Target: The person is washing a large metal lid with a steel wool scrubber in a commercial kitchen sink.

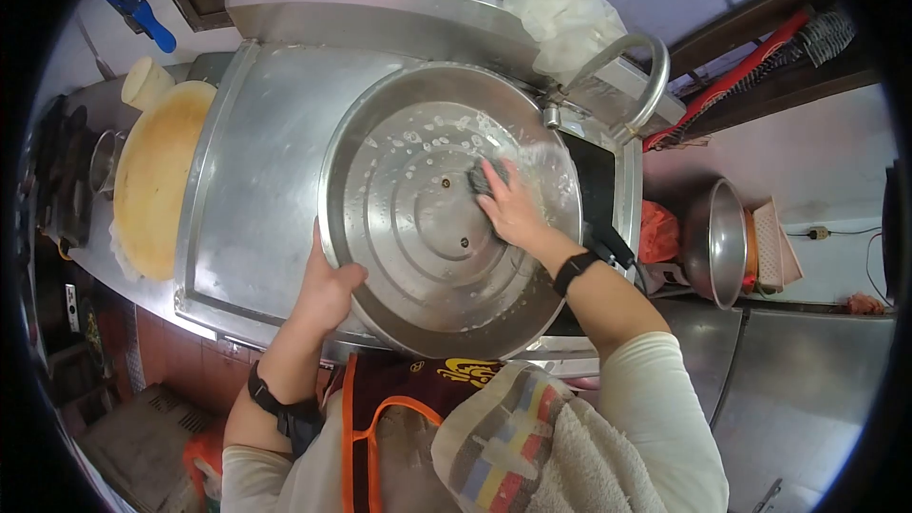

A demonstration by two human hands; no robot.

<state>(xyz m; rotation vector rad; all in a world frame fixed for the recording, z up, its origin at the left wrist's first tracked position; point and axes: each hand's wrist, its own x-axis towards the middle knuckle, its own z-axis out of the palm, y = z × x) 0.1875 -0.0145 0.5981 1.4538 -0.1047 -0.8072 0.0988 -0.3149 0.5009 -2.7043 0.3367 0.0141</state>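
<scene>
Scrubbing large round ridged steel lid (418, 247), propped over steel sink (256, 180). Gripping near rim with left hand (328, 290), fingers curled tight; pressing dark scouring pad (483, 178) under right hand (513, 214), fingers closed on it. Best: steady rim, firm circular strokes along soapy ridges.

Single view, head-worn camera. Looks steeply down and slightly forward, over wearer's own chest. Wide fisheye lens: dark rounded corners, straight edges bowed.

Range close: steel lid (418, 228) fills frame centre. Left hand (328, 290) at lid's lower-left rim, right hand (513, 209) with scrub pad (482, 178) just right of centre.

Apron (380, 399) and towel (532, 446) cut off by bottom edge. Sink surround (256, 180) runs tilted across frame. Faucet (636, 76) upper right, metal bowl (712, 242) right of centre.
</scene>
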